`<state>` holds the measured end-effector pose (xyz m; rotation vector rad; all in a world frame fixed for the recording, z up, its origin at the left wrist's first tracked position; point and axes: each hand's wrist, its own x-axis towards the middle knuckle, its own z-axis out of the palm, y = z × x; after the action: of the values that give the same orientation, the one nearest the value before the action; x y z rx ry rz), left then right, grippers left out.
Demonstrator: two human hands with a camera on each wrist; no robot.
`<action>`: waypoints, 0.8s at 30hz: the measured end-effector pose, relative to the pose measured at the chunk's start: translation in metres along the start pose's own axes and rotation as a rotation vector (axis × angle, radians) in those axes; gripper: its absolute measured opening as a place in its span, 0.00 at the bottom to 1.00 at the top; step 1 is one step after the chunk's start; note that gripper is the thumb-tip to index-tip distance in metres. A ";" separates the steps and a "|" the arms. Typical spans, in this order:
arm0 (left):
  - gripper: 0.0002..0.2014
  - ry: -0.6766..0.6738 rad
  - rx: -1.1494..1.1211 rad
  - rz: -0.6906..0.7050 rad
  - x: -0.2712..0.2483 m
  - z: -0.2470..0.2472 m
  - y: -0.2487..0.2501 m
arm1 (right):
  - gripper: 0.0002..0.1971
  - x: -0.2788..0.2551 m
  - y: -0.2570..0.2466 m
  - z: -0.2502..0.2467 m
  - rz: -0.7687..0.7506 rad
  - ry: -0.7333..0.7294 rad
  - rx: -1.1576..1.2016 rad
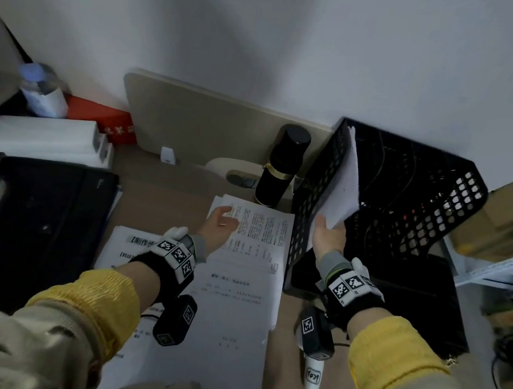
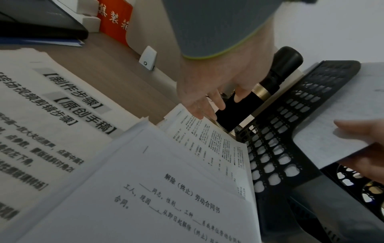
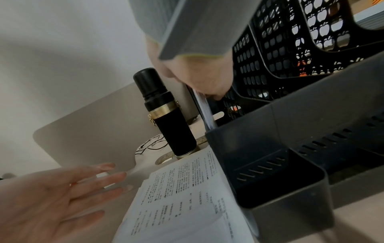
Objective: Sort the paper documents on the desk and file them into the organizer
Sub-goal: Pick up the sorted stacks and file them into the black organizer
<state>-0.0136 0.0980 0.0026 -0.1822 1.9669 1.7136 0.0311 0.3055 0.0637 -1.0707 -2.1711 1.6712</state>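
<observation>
Two hands at work. Right hand (image 1: 329,233) pinched thin white paper sheaf (image 1: 341,184), sheaf standing in leftmost slot of black perforated plastic organizer (image 1: 413,192), at 2 o'clock on desk. Left hand (image 1: 221,225) spread flat, over printed white document pile (image 1: 251,257) at 12 o'clock. Step judged: filing. Next: release sheaf, lift top sheet without dragging pile.

Dim white wall (image 1: 266,30) behind a brown desk (image 1: 160,197), seemingly wooden.
</observation>
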 end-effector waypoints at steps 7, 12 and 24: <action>0.24 -0.009 0.032 0.014 -0.010 -0.001 -0.001 | 0.25 -0.013 0.006 -0.008 -0.099 -0.056 -0.037; 0.24 -0.014 0.066 0.048 -0.017 -0.004 -0.005 | 0.22 -0.026 0.020 -0.012 -0.167 0.075 -0.156; 0.23 -0.010 0.109 -0.038 -0.012 -0.021 -0.020 | 0.08 -0.057 0.056 0.016 -0.462 -0.048 -0.173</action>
<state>-0.0004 0.0715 -0.0084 -0.1706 2.0303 1.5756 0.0864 0.2622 0.0228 -0.5047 -2.3921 1.3321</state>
